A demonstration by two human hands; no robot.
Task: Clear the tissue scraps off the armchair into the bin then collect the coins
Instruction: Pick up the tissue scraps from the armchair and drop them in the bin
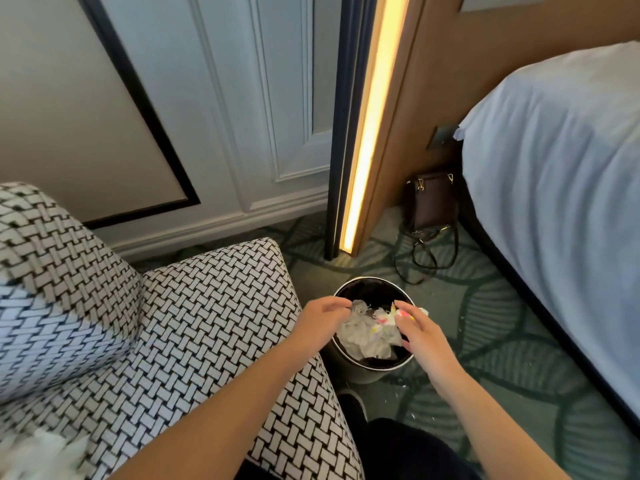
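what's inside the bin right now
Crumpled white tissue scraps with pink and yellow marks lie piled in the bin; the left hand and right hand hover over it. Its bottom is covered by the tissue, so anything beneath cannot be seen. No coins show.

Setting: a hotel-style bedroom.

- A bed (554,161) made up with white linen fills the right side of the frame.
- A wood-finish wall panel (467,64) stands behind it at upper right, edged by a lit vertical light strip (374,116) at centre.
- Two metal wall plates are fitted to this panel: one (441,136) just beside the bed, one (502,1) at the top edge.
- A moulded, painted panelled wall (225,98) occupies the upper left.
- A green leaf-pattern carpet (502,341) covers the floor.
- An armchair (207,323) in black-and-white woven fabric sits at lower left, with a small round bin (367,279) just beside it.
- A brown handbag (433,202) stands on the floor against the wood panel.
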